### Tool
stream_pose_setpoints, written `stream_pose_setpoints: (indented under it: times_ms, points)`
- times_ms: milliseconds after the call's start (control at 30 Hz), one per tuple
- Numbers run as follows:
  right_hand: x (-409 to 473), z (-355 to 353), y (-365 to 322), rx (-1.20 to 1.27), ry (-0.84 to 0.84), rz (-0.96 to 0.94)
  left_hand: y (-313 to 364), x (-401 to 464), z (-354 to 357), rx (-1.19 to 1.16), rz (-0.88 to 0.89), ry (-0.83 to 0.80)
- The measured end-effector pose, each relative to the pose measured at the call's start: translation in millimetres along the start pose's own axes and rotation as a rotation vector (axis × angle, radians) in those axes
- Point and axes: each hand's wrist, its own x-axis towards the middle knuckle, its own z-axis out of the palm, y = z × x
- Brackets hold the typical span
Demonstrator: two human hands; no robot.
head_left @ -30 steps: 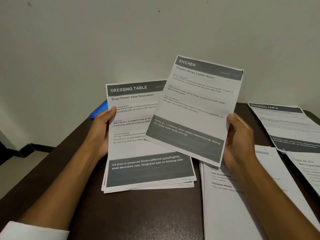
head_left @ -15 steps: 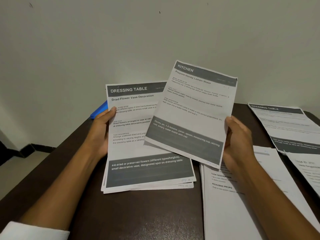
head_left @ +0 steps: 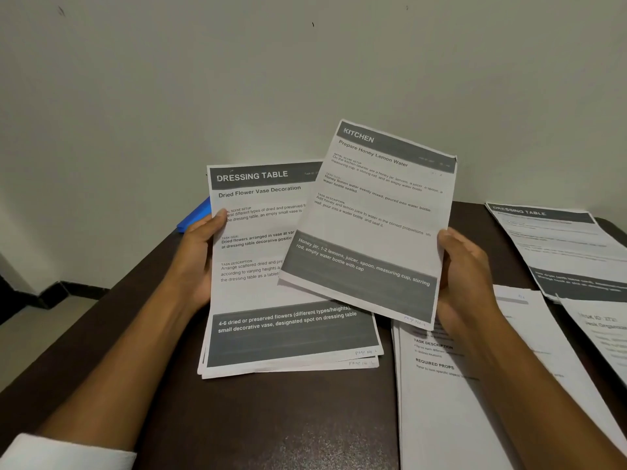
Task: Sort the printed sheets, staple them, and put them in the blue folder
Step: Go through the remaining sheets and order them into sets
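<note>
My left hand [head_left: 198, 256] grips the left edge of a small stack of printed sheets [head_left: 258, 290] topped by a "DRESSING TABLE" page, raised over the dark table. My right hand [head_left: 464, 276] holds the right edge of a single "KITCHEN" sheet [head_left: 369, 215], tilted and overlapping the stack's upper right. A corner of the blue folder [head_left: 195, 215] shows behind my left hand; most of it is hidden by the stack.
More printed sheets lie on the dark brown table [head_left: 271, 418]: a white page [head_left: 458, 385] under my right forearm, another "DRESSING TABLE" page [head_left: 556, 245] at the far right, and one more sheet [head_left: 604, 334] at the right edge. A pale wall stands close behind.
The "KITCHEN" sheet in my right hand has come down slightly and shifted left, tilting further over the stack. My left hand and its stack have stayed put.
</note>
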Motion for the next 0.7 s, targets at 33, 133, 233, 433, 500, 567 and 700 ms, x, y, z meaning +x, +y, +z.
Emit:
stream_pose_setpoints:
  times_ms: [33, 133, 233, 433, 500, 567, 700]
  points:
    - [-0.9, 0.3, -0.5, -0.002, -0.004, -0.002, 0.0, 0.4, -0.2, 0.001, 0.001, 0.001]
    - [-1.3, 1.4, -0.3, -0.004, -0.006, -0.008, -0.4, 1.5, -0.6, 0.003, 0.001, -0.001]
    - [-1.3, 2.4, 0.2, -0.005, -0.015, -0.002, -0.5, 2.3, -1.2, -0.002, 0.003, -0.003]
    - [-5.2, 5.1, -0.8, -0.021, -0.074, -0.004, -0.8, 3.3, -2.4, 0.007, 0.000, -0.010]
    - [-6.2, 5.7, -0.9, -0.037, -0.086, -0.008, -0.8, 2.9, -2.2, 0.003, 0.000, -0.006]
    - [-7.2, 6.4, -0.5, -0.062, -0.100, -0.020, -0.7, 2.3, -1.9, 0.004, 0.002, -0.008]
    - [-9.8, 9.6, 1.3, -0.149, -0.131, -0.061, -0.5, 0.9, -1.0, 0.009, 0.001, -0.007]
